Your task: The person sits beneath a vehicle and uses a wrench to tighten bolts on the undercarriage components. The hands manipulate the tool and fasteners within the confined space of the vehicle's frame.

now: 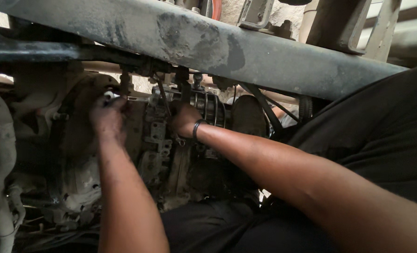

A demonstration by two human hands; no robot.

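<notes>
Under a stained grey frame rail [264,51], the grimy, oil-darkened gearbox casing [157,140] sits ribbed and bolted. The left hand [108,119] is closed around a thin metal tool [132,98] at its top edge; the right hand [184,119], wearing a dark wristband [197,129], presses against the casing, grip unclear.

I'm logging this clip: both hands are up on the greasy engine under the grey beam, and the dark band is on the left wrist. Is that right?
Not quite. The head view shows the dark band on the right wrist, just behind the right hand. The left hand has a bare wrist. Both hands are indeed up on the greasy engine under the grey beam.
</notes>
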